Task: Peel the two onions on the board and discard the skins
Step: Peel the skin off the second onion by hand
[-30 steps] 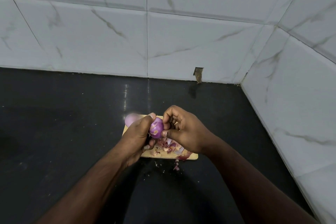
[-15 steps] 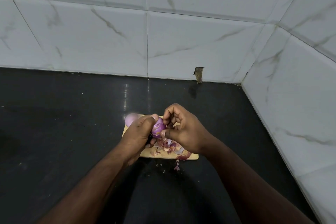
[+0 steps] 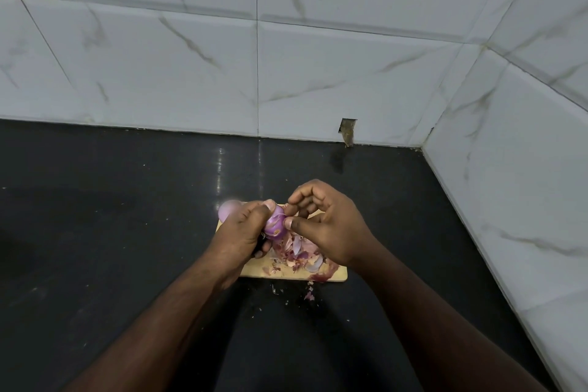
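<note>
Left hand (image 3: 241, 232): closed around a purple onion (image 3: 275, 226), thumb over its top, holding it above the wooden cutting board (image 3: 337, 275).

Right hand (image 3: 327, 226): fingers curled, thumb and forefinger pinched at the right side of the held onion, on its skin; whether a strip of skin has come free between them cannot be told.

Second onion (image 3: 226, 209): pale pink, smooth, at the far left corner of the board, partly hidden behind the left hand.

Onion skins (image 3: 299, 253): loose pink and purple pieces heaped on the near right part of the board, under and just beside the right hand. A few small scraps (image 3: 309, 295) lie on the black countertop (image 3: 95, 232) just near of the board's edge.

Surroundings: white marble-patterned tiled walls (image 3: 191, 57) at far and right; a small notch (image 3: 347, 132) in the far wall's base.
</note>
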{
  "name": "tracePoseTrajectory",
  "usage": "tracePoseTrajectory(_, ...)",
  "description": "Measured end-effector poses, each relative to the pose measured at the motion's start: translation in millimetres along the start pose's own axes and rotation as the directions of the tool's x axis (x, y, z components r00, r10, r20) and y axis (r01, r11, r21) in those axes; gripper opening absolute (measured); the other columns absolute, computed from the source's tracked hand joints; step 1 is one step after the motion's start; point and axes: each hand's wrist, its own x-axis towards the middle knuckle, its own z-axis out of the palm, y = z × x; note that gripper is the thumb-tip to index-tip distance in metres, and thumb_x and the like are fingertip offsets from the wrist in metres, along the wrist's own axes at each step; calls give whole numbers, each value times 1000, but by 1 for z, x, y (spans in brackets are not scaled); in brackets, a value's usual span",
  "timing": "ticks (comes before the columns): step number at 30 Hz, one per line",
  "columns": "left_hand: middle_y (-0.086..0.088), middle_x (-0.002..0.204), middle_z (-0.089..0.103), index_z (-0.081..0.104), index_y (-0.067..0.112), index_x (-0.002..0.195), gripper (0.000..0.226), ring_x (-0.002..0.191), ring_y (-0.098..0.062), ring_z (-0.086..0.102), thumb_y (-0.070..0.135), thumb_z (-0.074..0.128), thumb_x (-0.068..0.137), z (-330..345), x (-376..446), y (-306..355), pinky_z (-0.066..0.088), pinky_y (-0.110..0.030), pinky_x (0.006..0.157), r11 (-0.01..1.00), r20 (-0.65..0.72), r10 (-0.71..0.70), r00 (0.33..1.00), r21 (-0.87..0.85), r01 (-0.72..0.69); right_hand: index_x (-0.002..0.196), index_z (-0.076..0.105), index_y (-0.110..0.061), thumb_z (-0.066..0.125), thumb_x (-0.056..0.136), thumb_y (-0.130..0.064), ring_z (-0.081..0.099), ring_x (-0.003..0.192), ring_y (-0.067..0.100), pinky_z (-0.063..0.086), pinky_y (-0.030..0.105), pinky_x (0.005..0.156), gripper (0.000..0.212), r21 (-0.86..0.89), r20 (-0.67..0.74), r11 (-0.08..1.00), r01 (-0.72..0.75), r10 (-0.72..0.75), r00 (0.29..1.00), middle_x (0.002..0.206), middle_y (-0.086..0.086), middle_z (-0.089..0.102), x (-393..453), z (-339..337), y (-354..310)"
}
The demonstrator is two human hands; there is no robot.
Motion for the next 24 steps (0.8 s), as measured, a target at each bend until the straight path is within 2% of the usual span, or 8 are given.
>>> tracePoseTrajectory(3,-17,74,55,63,-1,92,42,56,-18,46,34,45,106,0,-1,-1,36,-27,48,1000,1,0,1000,6,0,98,64,-23,74,85,-8,66,81,14,59,38,74,22,-25,19,1000,8,-8,1000,87,-6,69,-1,2,0)
tracePoseTrajectory(7,-15,72,57,66,2,91,39,58,-18,48,34,47,105,-2,1,-1,38,-27,48,999,-31,0,1000,-44,-2,101,60,-21,67,90,-4,62,77,11,55,28,70,22,18,87,1000,10,-11,996,87,-4,66,-5,4,-4)
tracePoseTrajectory(10,-12,74,62,67,5,94,38,60,-17,52,39,52,103,-2,3,0,41,-29,52,991,-83,-47,995,-130,36,103,59,-17,63,90,0,63,75,13,55,28,70,22,30,140,1000,7,-12,990,88,1,66,-9,10,-5)
tracePoseTrajectory(13,-16,78,63,70,8,92,40,63,-20,56,43,53,102,-2,3,3,44,-30,58,973,-128,-83,988,-224,53,100,57,-23,62,90,-3,64,74,19,57,36,67,23,41,194,999,0,-8,981,88,2,66,-12,20,-2)
tracePoseTrajectory(16,-16,85,68,71,3,103,45,71,-22,62,45,56,100,-3,1,8,48,-32,64,947,-137,-120,983,-312,72,100,57,-21,61,89,-3,62,72,14,56,37,68,21,-39,211,999,22,-13,977,85,-1,65,-13,22,5)
tracePoseTrajectory(19,-10,79,71,71,6,103,40,62,-13,67,43,54,101,-3,-1,12,52,-24,55,930,-131,-145,981,-357,90,103,59,-23,60,89,-5,57,74,4,51,27,67,23,-151,184,988,42,-14,983,87,-8,63,-11,16,8)
tracePoseTrajectory(21,-6,76,71,70,7,105,37,57,-8,66,40,53,102,-3,-3,13,50,-21,49,926,-118,-147,982,-365,95,108,60,-21,59,91,-7,55,79,0,45,17,66,22,-256,166,965,60,-17,986,92,-11,62,-8,11,11)
tracePoseTrajectory(24,-5,81,73,66,8,110,28,59,-8,65,32,53,102,-3,-5,12,45,-21,51,920,-64,-146,987,-374,112,115,61,-22,59,94,-11,55,87,-1,46,18,72,24,-355,115,934,36,6,993,98,-12,61,-3,5,16)
